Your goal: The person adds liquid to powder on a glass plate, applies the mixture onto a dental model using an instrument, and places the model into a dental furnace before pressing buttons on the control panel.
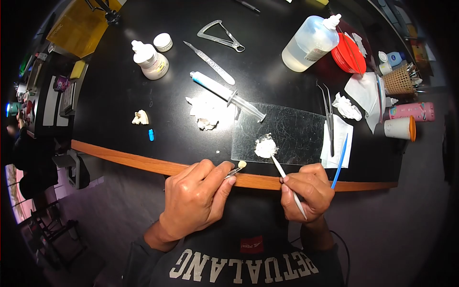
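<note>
My left hand is closed around metal tweezers near the table's front edge. At their tip sits a small cream-coloured piece that looks like a dental crown. My right hand grips a slim white stick like a pen. The stick's tip touches a mound of white paste or powder on a scratched glass slab. Across the slab's upper left corner lies a syringe with blue contents. A crumpled white tissue is beside the slab.
A tooth model piece and blue cap lie left. Behind are a dropper bottle, scalpel, caliper and large bottle. Curved tweezers and a blue stick rest on white paper at right.
</note>
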Demonstrator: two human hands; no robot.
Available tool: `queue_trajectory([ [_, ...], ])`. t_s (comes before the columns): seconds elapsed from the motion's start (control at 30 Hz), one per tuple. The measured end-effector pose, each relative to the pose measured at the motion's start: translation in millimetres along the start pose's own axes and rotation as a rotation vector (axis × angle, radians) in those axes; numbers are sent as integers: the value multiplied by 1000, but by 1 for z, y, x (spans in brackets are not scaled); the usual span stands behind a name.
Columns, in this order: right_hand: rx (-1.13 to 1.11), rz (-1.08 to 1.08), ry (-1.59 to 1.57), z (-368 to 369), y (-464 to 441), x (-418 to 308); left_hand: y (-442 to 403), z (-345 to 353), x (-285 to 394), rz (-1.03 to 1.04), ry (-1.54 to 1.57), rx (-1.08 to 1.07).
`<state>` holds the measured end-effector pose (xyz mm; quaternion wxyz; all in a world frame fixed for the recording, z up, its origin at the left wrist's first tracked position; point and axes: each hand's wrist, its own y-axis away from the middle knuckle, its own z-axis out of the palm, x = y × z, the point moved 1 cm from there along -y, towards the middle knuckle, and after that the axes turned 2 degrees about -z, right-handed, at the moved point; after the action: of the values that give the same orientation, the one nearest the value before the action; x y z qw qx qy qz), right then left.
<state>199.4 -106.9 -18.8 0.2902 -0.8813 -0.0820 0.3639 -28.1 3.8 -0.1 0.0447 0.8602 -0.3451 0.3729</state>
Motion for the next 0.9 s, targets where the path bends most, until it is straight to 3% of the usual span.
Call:
queue_trajectory([
  [0.4,10,22,28,0,2,0,3,1,-3,23,-42,-2],
  [0.6,39,48,-106,0,0,-7,3,2,-2,19,-48,15],
  [0.9,63,-93,-151,16,0,-14,-1,-2,0,-5,-3,-9],
])
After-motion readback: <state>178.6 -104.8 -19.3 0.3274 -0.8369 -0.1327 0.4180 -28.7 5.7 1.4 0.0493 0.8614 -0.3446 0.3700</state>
